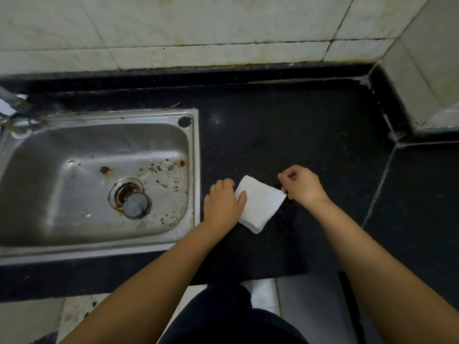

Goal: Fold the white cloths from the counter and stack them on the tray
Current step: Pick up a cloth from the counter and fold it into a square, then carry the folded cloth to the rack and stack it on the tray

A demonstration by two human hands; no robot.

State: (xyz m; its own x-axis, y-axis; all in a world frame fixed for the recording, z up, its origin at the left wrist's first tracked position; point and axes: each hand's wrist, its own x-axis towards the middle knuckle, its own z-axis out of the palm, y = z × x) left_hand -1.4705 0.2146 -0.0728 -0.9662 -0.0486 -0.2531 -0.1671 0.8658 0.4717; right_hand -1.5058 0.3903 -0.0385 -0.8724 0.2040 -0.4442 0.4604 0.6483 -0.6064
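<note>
From the head camera, a small white cloth (260, 203) lies folded into a rough square on the black counter (285, 135), just right of the steel sink (99, 180). The left hand (223, 202) rests on the cloth's left edge, fingers fairly straight and pressing it flat rather than gripping. The right hand (304, 186) has its fingers curled and seems to pinch the cloth's right corner between thumb and finger (the contact point is small, so this is a judgement). No tray appears anywhere in view, so the stacking place must lie outside the frame. The risk from here looks like this: if the right hand pulls the corner while the left lets up, the layers could slide apart and the fold would open; carried by one corner only, the square could also unfold on the way to the tray.
</note>
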